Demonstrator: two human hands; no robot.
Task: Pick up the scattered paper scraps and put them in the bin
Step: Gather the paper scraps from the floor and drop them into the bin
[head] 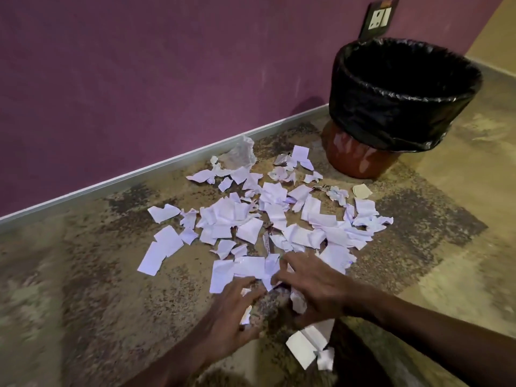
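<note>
White torn paper scraps [268, 216] all over the speckled brown floor [83, 275]
Left hand [237, 311] has curled fingers on scraps at the near edge, right hand [312, 286] pinches one next to it, brown round bin [360, 160] with black liner [402, 93] stands far right by the purple wall [139, 65].

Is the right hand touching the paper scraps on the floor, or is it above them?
Touching. In the head view the right hand lies on the near edge of the paper scraps, its fingers curled into white pieces, with no gap visible.
</note>
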